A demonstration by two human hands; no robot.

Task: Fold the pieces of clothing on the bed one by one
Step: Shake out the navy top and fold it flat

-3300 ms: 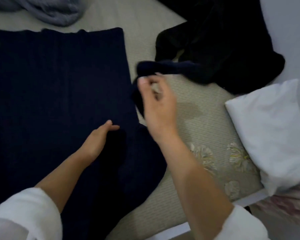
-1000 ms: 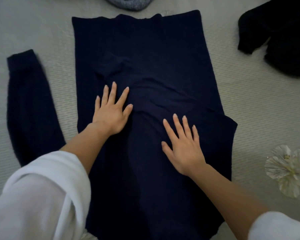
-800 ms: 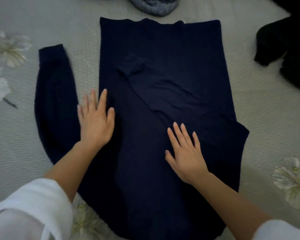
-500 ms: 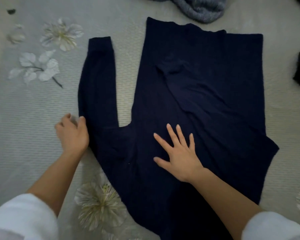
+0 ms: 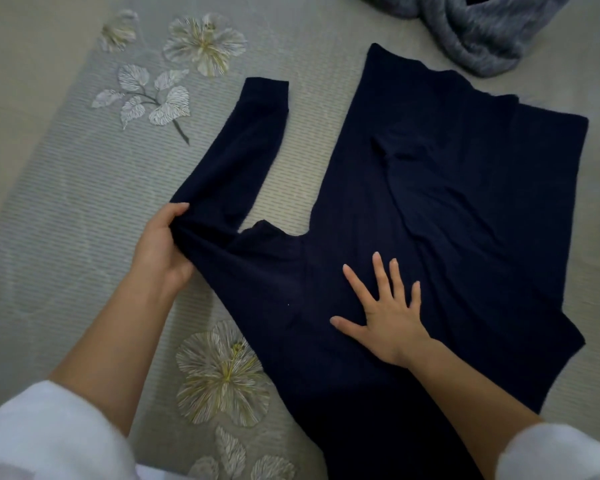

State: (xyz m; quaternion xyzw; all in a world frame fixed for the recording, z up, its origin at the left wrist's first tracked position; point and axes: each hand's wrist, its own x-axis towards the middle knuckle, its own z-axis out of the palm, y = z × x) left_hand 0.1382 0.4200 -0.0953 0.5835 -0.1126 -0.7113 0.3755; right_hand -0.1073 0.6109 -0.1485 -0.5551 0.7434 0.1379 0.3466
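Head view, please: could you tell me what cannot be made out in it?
Head view:
Left hand: fingers tucked under the sleeve they grip.
Grey garment: cut off by the top edge.
Sweater: near end cut off by the bottom edge.

One view only: wide-angle head cam, above my arms, facing forward and steeply down onto the pale grey ribbed bedspread with embroidered flowers point(image 5: 66, 220). Close range: my left hand point(image 5: 160, 251) and right hand point(image 5: 388, 323) sit mid-frame, forearms running off the bottom corners, and the dark navy knit sweater point(image 5: 465, 220) fills centre and right. The fluffy grey-blue garment point(image 5: 482, 32) is cropped by the top edge.
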